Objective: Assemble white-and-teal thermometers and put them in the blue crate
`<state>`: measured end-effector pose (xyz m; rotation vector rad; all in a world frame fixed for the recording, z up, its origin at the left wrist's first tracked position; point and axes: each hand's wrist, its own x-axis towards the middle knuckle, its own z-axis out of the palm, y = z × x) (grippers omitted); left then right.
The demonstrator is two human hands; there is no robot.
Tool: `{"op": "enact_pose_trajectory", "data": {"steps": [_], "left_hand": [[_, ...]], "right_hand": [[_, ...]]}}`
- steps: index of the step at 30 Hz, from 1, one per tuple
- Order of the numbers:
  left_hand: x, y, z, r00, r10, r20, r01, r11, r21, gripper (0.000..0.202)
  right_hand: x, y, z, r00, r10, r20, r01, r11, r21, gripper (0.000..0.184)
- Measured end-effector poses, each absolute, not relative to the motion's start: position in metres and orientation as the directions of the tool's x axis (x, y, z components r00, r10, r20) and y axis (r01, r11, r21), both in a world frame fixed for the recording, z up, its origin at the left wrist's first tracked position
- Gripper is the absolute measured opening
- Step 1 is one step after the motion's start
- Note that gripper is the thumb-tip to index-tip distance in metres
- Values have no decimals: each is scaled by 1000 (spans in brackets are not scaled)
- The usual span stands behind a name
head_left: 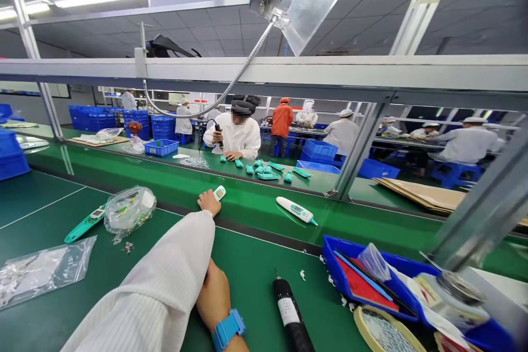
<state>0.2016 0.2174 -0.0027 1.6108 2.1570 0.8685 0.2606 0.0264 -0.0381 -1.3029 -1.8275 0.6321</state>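
Note:
My left hand (209, 202), at the end of a white sleeve stretched forward, grips a white digital thermometer (220, 192) with a lit orange screen, over the green conveyor belt. My right hand (215, 292), with a blue band on its wrist, is close to the bench beside the left forearm; the sleeve hides its fingers. Another white thermometer (296, 210) with a teal tip lies farther right on the belt. A black electric screwdriver (289, 311) rests on the bench right of my right hand. A teal thermometer (86, 223) lies at the left.
Plastic bags of small parts (130, 210) lie on the left. At right stand a blue tray (330, 256) and a round dish of screws (385, 333). A metal post (365, 146) rises beyond the belt. Across it, a co-worker (237, 135) sits behind several teal casings (268, 176).

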Motion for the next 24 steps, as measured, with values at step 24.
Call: {"op": "enact_pose_trajectory", "data": {"steps": [24], "left_hand": [[-161,-237,-48,-864,455,216,459,537,708,31]], "right_hand": [[206,87,-33,-384,902,197,882,421,-209,34]]}}
